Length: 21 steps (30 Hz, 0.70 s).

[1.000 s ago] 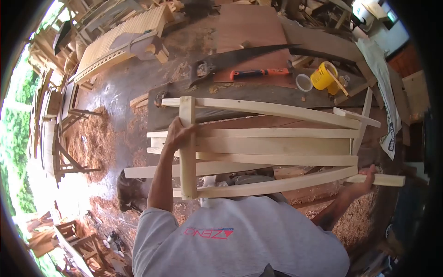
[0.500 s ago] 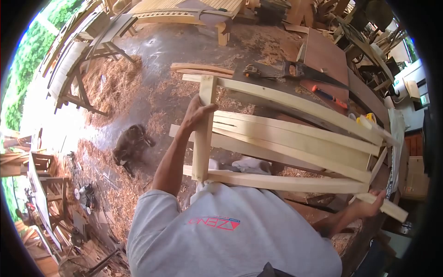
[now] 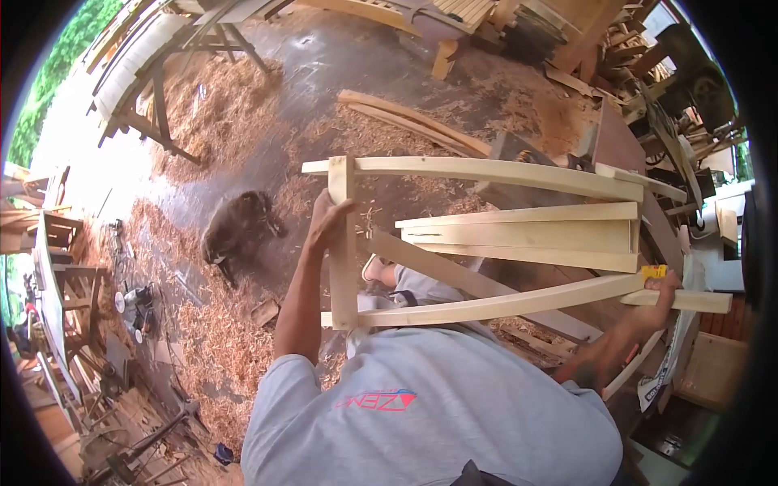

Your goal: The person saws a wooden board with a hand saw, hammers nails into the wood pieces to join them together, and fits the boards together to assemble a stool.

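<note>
A pale wooden frame (image 3: pixel 502 300) spans the view in front of my grey shirt, with two long curved rails and a crossbar (image 3: pixel 342 259) at its left end. My left hand (image 3: pixel 328 217) is closed around that crossbar. At the far right, my right hand (image 3: pixel 660 296) grips the end piece (image 3: pixel 701 302), a short bar that sticks out past the lower rail. Between the rails runs a channel-like middle section (image 3: pixel 519 236) of narrow boards; its left end stops short of the crossbar in this view.
Curved wooden strips (image 3: pixel 413 121) lie on the shavings-covered floor beyond the frame. A dark furry animal (image 3: pixel 239 231) is on the floor at left. A trestle bench (image 3: pixel 154 73) stands at upper left, and scrap wood (image 3: pixel 648 97) is piled at upper right.
The frame has swung more level across my view, with its right end higher. Both hands keep their hold. The saw and orange-handled tool seen before are now hidden or out of sight.
</note>
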Available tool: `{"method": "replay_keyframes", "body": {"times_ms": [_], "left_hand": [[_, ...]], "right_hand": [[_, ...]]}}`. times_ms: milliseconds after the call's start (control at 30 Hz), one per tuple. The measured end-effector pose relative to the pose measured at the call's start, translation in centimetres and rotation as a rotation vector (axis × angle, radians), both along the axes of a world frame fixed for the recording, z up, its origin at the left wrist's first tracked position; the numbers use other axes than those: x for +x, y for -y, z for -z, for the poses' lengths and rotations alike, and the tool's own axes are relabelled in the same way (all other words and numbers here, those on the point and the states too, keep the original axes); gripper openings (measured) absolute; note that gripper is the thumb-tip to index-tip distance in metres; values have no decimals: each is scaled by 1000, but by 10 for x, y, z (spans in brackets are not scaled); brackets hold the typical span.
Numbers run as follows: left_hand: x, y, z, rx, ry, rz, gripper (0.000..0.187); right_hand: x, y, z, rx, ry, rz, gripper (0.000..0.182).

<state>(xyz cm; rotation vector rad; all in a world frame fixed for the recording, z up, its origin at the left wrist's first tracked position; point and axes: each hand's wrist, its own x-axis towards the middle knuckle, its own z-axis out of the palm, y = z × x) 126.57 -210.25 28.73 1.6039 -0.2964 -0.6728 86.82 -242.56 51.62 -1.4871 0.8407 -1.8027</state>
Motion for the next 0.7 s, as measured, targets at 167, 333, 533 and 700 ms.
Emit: {"method": "replay_keyframes", "body": {"times_ms": [167,333,533,700], "left_hand": [[59,-66,47,72,-79,-132,36],[124,-126,66,138,-134,-230,36],[184,-154,130,217,-203,-272,39],[237,-151,196,259,-256,-203,40]], "right_hand": [[137,-39,19,32,-27,-38,23],[239,-64,47,-49,-286,-124,23],[313,-92,88,65,-314,-229,20],[359,-133,117,-85,-363,-160,24]]}}
